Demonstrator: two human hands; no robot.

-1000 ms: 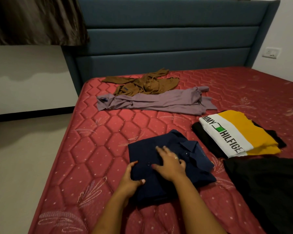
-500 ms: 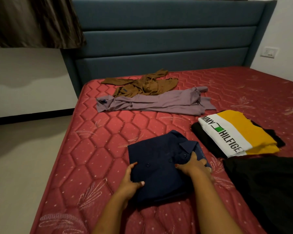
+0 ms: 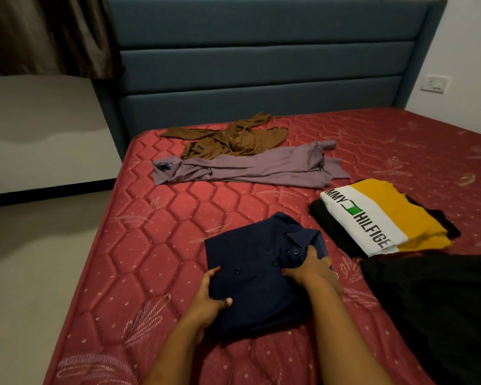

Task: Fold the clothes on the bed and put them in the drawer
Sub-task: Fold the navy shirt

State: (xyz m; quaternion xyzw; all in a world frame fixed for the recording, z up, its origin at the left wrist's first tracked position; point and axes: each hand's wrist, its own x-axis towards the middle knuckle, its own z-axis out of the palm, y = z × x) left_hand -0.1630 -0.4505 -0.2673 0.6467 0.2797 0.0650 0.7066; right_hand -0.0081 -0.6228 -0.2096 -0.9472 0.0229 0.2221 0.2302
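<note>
A folded navy blue shirt [image 3: 257,262] lies on the red mattress [image 3: 156,245] near its front. My left hand [image 3: 210,297] grips the shirt's left edge, thumb on top and fingers underneath. My right hand [image 3: 311,269] grips the right edge just below the collar. To the right sits a folded white and yellow T-shirt [image 3: 378,215] on top of a folded black garment [image 3: 335,232]. Farther back lie an unfolded lilac shirt [image 3: 250,168] and a crumpled brown shirt [image 3: 231,137]. No drawer is in view.
A loose black garment [image 3: 439,307] covers the mattress at the lower right. The blue padded headboard [image 3: 261,68] stands behind the bed. Bare floor [image 3: 34,259] runs along the bed's left side, and a wall socket [image 3: 436,84] is at the right.
My right hand slid from pressing flat on the middle of the navy shirt to gripping its right edge. My left hand has stayed on the left edge.
</note>
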